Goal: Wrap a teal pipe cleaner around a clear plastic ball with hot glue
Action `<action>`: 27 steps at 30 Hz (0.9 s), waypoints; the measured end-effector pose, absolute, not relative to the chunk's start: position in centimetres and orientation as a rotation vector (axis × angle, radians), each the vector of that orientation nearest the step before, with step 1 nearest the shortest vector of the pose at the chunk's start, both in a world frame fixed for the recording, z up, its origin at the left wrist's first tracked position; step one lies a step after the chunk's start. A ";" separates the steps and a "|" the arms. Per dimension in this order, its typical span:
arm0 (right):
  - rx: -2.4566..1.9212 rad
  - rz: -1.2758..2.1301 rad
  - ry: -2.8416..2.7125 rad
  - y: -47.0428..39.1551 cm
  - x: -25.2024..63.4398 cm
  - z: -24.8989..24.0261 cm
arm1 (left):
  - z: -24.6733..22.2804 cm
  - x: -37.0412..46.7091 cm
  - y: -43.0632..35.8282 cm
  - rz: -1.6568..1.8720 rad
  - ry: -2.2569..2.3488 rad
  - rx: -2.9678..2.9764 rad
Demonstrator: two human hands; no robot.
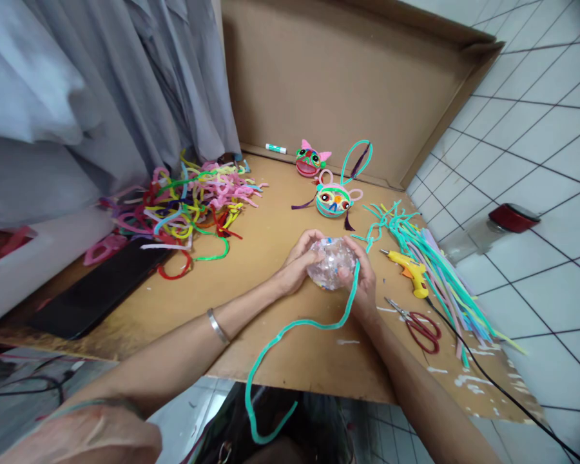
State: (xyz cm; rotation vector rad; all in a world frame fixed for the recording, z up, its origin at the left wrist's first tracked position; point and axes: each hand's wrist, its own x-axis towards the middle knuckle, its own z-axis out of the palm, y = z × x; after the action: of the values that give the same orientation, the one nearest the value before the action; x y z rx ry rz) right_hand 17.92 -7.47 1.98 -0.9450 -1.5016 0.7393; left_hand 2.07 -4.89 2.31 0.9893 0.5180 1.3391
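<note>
Between my two hands is a clear, shiny plastic ball [329,274] with small coloured bits showing on it. My left hand [299,261] is closed round its left side, the thumb lying on top. My right hand [363,277] wraps the right side and also has a long teal pipe cleaner [314,324] against its fingers. That pipe cleaner curves down past the table's front edge over my lap. Just beyond my hands stands a decorated ball with an animal face [334,201], pink loop ears, a teal loop and dark tassels.
Mixed pipe cleaners [198,193] heap at left beside a black phone-like slab [101,290]. At right lie a yellow glue gun [408,267] with a cord, red-handled scissors [423,328] and straight pipe cleaners [444,277]. A second face ball [309,160] and a marker-like tube [276,149] sit behind.
</note>
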 end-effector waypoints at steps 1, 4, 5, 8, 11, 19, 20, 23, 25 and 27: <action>-0.945 0.739 -1.503 -7.5 17.9 2.0 | 2.3 2.1 -4.9 1.340 0.517 0.986; -0.940 0.720 -1.510 -7.5 17.9 2.1 | 2.3 2.0 -4.8 1.331 0.532 0.993; -0.936 0.712 -1.516 -7.5 17.9 2.1 | 2.3 1.9 -4.8 1.327 0.540 0.993; -0.928 0.706 -1.543 -7.6 17.9 2.1 | 2.2 1.9 -4.7 1.321 0.539 0.986; -0.920 0.717 -1.560 -7.6 17.8 1.9 | 2.1 2.0 -4.7 1.340 0.558 0.974; -1.002 0.800 -1.434 -6.9 18.1 1.9 | 1.9 2.1 -4.8 1.317 0.530 0.978; -1.006 0.816 -1.411 -6.8 18.2 1.9 | 1.8 2.1 -4.8 1.309 0.523 1.012; -0.996 0.834 -1.369 -6.5 18.5 2.1 | 1.6 1.9 -4.8 1.279 0.542 1.121; -0.983 0.839 -1.362 -6.4 18.6 2.1 | 1.5 1.8 -4.7 1.268 0.572 1.161; -0.981 0.850 -1.364 -6.4 18.5 2.1 | 1.5 1.7 -4.6 1.274 0.595 1.175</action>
State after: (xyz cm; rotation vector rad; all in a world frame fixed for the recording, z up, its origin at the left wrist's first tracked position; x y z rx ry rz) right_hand 18.55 -6.43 2.08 -0.9806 -1.3638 0.8503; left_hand 1.70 -4.62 1.48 1.1754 0.5953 1.2743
